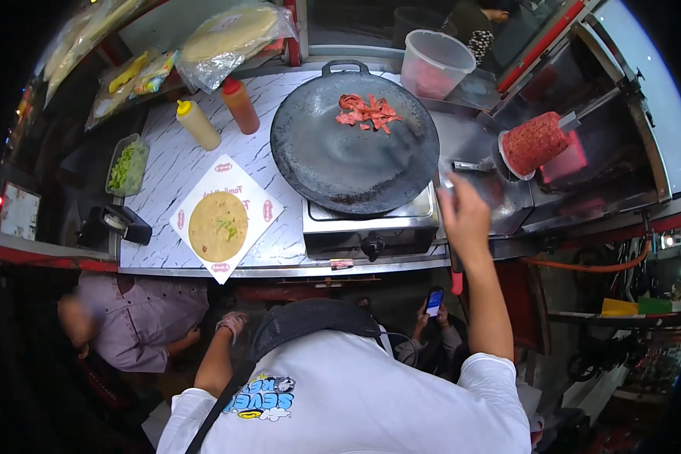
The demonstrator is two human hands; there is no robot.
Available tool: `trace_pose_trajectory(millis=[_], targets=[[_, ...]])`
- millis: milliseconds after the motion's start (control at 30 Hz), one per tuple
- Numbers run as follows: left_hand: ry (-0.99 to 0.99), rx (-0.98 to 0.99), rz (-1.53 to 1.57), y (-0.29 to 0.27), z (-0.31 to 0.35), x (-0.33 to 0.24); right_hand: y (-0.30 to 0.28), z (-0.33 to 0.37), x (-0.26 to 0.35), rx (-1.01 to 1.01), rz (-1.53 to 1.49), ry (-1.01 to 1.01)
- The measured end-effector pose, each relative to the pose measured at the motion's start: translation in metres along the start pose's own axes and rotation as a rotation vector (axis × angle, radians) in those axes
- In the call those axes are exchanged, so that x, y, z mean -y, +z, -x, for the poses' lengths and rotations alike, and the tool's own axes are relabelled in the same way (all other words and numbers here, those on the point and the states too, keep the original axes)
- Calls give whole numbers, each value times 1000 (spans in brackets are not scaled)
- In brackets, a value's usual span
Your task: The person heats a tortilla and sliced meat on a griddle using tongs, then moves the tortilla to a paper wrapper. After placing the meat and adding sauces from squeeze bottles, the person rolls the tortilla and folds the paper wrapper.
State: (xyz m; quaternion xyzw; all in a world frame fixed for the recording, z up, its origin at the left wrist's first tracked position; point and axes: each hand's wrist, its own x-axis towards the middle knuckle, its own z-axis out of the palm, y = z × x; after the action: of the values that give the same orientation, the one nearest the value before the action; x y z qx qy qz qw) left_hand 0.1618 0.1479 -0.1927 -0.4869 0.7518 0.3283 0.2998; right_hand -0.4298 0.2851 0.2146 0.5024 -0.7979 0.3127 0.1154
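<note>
Beside the stove's right edge is my right hand (465, 216), its fingers curled round a tool with a dark and red handle (456, 281); the tool's kind is hidden. Low beside my body hangs my left hand (233, 324) in a clear glove, its fingers too dim to read. A wide black pan (318, 155) rests on the gas stove (333, 240). Reddish meat strips (368, 112) lie in a pile at the pan's far side. To the left, a round flatbread (218, 216) with chopped greens lies on printed white paper (261, 204).
A red sauce bottle (240, 107) and a pale bottle (198, 125) stand behind the paper. Greens fill a tub (129, 166) at far left. A cone of meat (533, 144) on a spit and a clear bucket (435, 64) stand at right. People stand below the counter.
</note>
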Motion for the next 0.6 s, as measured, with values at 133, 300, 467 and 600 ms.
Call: trace_pose_trajectory(millis=[133, 300, 467, 600], targets=[[77, 33, -137, -8, 6, -11, 1, 2, -13, 36, 22, 27], [24, 13, 43, -13, 12, -38, -3, 3, -8, 85, -6, 23], [34, -3, -115, -18, 30, -40, 5, -27, -35, -112, 90, 43], [111, -71, -68, -9, 16, -24, 1, -22, -26, 19, -9, 47]])
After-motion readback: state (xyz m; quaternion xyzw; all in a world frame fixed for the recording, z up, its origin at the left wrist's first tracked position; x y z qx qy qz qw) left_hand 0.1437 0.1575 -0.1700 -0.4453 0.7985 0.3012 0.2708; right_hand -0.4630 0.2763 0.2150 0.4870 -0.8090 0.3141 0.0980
